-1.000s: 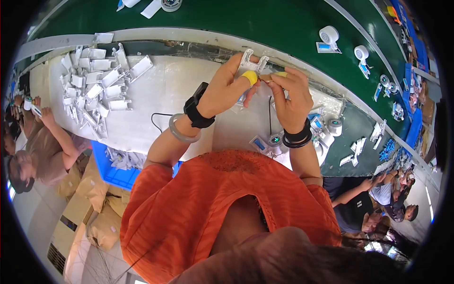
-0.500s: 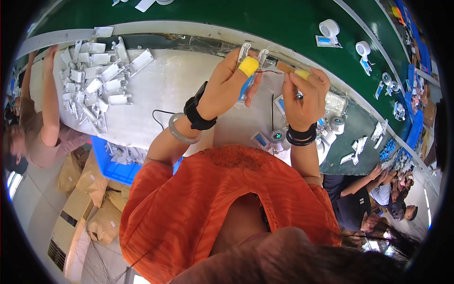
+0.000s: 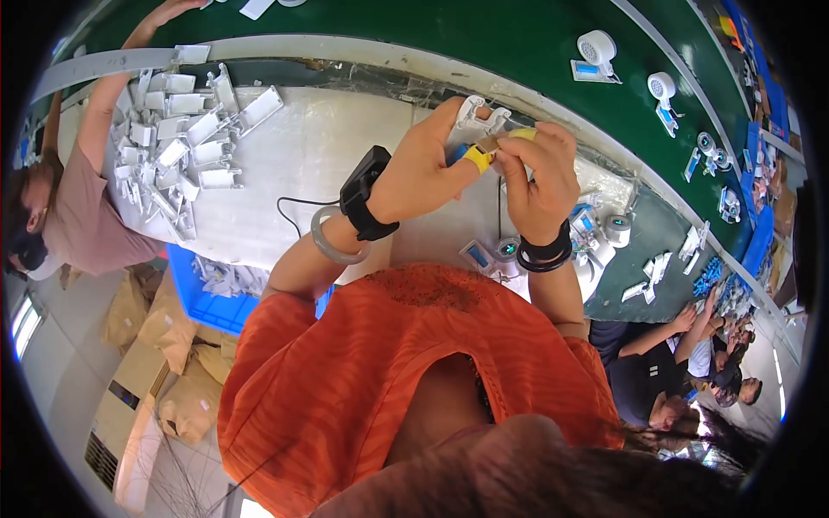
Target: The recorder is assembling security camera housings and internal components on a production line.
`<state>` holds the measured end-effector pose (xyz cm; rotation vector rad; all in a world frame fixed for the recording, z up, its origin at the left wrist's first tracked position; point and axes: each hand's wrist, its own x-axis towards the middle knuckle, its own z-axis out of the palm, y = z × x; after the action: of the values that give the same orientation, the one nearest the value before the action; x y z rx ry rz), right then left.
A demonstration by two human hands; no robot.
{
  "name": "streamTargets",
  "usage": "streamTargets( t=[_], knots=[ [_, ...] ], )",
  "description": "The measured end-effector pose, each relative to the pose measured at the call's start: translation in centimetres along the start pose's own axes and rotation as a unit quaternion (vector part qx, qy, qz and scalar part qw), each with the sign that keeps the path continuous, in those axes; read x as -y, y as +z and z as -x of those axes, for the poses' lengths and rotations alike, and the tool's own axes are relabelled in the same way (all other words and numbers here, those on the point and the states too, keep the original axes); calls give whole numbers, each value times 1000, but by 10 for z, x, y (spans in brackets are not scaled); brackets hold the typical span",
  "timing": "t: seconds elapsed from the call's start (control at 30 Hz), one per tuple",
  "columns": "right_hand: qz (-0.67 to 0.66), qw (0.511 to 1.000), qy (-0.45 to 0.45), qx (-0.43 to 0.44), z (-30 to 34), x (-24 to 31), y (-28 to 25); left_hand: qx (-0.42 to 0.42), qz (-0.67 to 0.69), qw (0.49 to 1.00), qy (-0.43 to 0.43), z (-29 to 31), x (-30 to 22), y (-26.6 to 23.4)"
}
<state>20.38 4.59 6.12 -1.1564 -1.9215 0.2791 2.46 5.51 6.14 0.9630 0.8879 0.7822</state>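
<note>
My left hand [image 3: 419,177] grips a white plastic housing [image 3: 471,115] with two hooked ends; part of a blue piece [image 3: 455,154] shows beside its fingers. Close against it, my right hand [image 3: 544,181] has thumb and forefinger pinched at a small brown strip [image 3: 490,144] by the housing's open side. Yellow covers wrap a fingertip on each hand, the left thumb's cover [image 3: 477,158] touching the strip. The fingers hide most of the housing and the strip's far end.
A heap of white plastic housings [image 3: 186,129] lies on the left, above a blue crate [image 3: 207,302]. Small round-headed devices [image 3: 596,52] ride the green belt [image 3: 518,43] beyond the table's raised edge. More units [image 3: 617,229] stand to the right. Co-workers sit at both sides.
My right hand has moved left and down to the housing, bringing the brown strip against it. The housing has turned slightly. On the left a co-worker's arm now reaches over the belt.
</note>
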Motion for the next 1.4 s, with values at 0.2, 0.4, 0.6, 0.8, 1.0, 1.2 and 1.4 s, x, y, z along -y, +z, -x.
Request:
streamTargets(
  t=[0.2,0.4,0.6,0.8,1.0,1.2,1.4],
  knots=[
    [4,1000,-10,-24,5,-3,3,17,-81,994,65,0,6,-2],
    [1,1000,-13,-26,5,-5,5,20,-128,988,87,-1,9,-3],
    [5,1000,3,-25,7,-5,8,2,-173,972,159,-3,14,-3],
    [14,1000,9,-1,3,-2,7,5,-148,973,179,-2,15,-5],
    [13,1000,11,6,2,0,10,3,-145,982,121,-1,18,-7],
    [17,1000,12,4,4,0,10,-12,-165,977,137,-3,18,-5],
    [29,999,28,17,-12,-9,6,-5,-190,974,125,-22,18,-16]
  ],
)
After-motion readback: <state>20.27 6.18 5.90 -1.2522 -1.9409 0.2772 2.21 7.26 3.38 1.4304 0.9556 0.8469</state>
